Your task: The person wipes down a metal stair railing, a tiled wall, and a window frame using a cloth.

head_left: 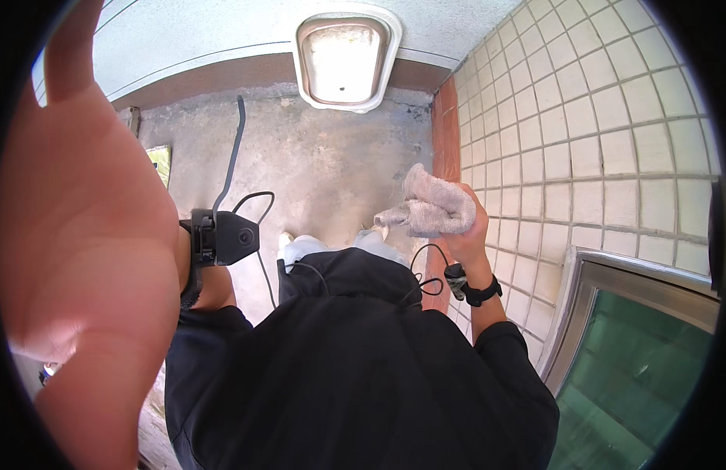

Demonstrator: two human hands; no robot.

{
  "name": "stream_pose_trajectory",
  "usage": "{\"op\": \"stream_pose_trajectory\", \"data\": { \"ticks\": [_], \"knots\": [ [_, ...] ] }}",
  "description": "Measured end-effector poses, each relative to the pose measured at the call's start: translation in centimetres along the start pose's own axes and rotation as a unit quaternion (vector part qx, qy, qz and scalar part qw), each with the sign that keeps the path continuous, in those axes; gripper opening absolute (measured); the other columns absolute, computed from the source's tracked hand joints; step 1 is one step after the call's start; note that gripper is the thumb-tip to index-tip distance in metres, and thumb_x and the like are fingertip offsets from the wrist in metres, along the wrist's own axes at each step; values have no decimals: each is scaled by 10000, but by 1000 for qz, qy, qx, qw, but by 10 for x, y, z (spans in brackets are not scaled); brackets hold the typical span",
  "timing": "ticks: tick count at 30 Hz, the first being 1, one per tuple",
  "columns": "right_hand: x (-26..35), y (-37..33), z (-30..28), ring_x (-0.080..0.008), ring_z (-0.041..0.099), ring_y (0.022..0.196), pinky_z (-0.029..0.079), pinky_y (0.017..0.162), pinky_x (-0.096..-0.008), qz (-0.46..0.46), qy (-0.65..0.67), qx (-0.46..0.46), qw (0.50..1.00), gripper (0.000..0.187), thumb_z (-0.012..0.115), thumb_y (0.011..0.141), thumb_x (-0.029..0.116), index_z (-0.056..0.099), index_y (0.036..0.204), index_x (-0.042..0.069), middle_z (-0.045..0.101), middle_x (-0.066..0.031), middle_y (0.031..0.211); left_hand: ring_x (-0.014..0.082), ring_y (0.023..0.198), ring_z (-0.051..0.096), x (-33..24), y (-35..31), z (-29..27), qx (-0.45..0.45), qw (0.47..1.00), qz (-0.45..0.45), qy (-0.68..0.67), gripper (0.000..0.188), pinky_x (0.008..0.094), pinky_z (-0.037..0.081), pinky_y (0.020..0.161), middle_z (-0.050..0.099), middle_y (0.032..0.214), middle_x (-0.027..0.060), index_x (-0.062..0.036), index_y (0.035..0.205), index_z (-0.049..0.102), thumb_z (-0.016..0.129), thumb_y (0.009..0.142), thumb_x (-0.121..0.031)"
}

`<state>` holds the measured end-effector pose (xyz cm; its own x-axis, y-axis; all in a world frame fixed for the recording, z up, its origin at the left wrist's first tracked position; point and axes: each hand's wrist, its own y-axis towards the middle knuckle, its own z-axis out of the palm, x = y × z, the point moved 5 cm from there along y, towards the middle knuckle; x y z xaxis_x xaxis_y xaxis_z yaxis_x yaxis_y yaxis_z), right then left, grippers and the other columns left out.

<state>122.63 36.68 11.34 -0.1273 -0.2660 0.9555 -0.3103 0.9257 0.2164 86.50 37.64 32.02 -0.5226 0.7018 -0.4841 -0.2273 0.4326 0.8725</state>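
Close to the camera, my left hand [88, 227] is raised with its palm showing and fingers spread, and nothing is in it. A crumpled, greyish-pink cloth [441, 207] is gripped in my right hand [472, 239], held out in front of my body on the right. Part of the cloth is folded over the fingers, and a loose end hangs to the left. My right hand is nearest the tiled wall, but apart from it.
A white-rimmed, rounded basin-like fixture [347, 59] stands against the far wall. Pale tiles [574, 149] cover the right wall, above a metal-framed window [637, 368]. Wrist cameras with black cables [237, 235] are on both arms. Concrete floor [324, 164] lies ahead of my feet.
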Motion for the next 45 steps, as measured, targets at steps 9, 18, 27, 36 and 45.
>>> {"op": "stream_pose_trajectory", "data": {
  "ticks": [9, 18, 27, 36, 45],
  "knots": [
    [-1, 46, 183, -191, 568, 936, 445, 815, -292, -12, -34, 149, 988, 459, 665, 649, 4, 548, 1093, -6, 575, -94, 1037, 264, 1082, 507, 32, -179, -54, 313, 907, -280, -20, 613, 352, 399, 929, 489, 1206, 146, -39, 1307, 393, 631, 746, -94],
    [45, 50, 367, -293, 472, 1133, 400, 933, -340, -49, -1, 430, 901, 588, 608, 689, 22, 432, 1250, 26, 444, -138, 1256, 250, 1114, 505, 51, -294, -168, 166, 797, -575, -84, 691, 329, 437, 869, 471, 1237, 166, -31, 1350, 308, 662, 759, -93],
    [89, 89, 484, -312, 439, 1172, 395, 953, -386, -240, 20, 515, 822, 627, 653, 637, -5, 499, 1236, 96, 436, -112, 1283, 293, 1213, 410, 47, -241, -263, -21, 867, -498, -2, 763, 357, 384, 953, 373, 1331, 179, -7, 1368, 272, 676, 725, -84],
    [152, 126, 614, -390, 477, 1110, 425, 923, -457, -495, 173, 410, 746, 439, 736, 643, 135, 621, 1066, 159, 475, -132, 1237, 381, 1097, 506, 58, -171, -359, -105, 871, -288, 385, 787, 392, 454, 882, 446, 1268, 222, -17, 1302, 384, 717, 590, -48],
    [150, 115, 688, -219, 322, 1225, 263, 1019, -384, -712, 116, 200, 663, 281, 632, 801, 269, 575, 1075, 236, 434, 6, 1213, 262, 757, 584, 61, -163, -414, -176, 781, -104, 590, 488, 322, 490, 644, 561, 1115, 141, -164, 1090, 622, 704, 620, -267]
  ]
}}
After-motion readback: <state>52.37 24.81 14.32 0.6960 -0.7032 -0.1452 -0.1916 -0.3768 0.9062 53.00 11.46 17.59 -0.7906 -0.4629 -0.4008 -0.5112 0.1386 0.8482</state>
